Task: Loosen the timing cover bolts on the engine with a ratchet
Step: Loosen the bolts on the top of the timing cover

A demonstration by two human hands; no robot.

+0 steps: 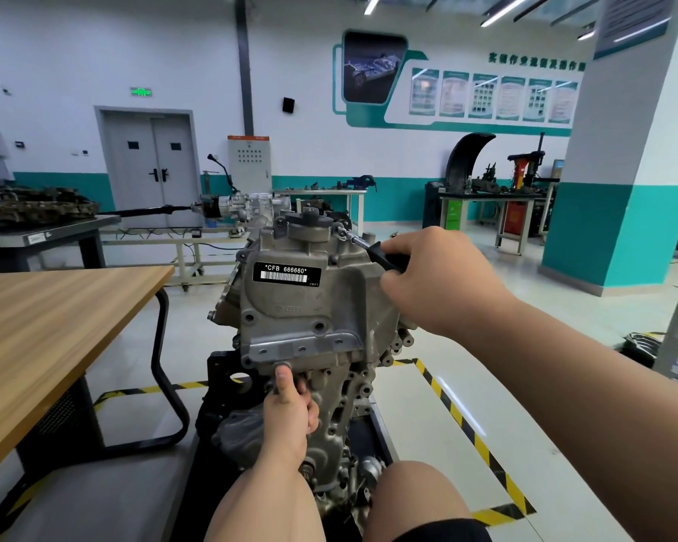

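Head view: a person's right hand (439,279) clamps the black handle of the ratchet (368,246), its head set at the far top edge of the timing cover (302,307) on the engine (349,389); the left hand (290,408) grips the engine lower down, thumb pressing the cover's near rim; a wooden table (55,326) stands left.

Bright overhead strip lights (505,9), sharp focus, edges bowed.

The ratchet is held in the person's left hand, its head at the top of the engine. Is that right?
Not quite. The head view shows the ratchet held in the right hand, its head at the top of the engine; the left hand only touches the engine lower down.
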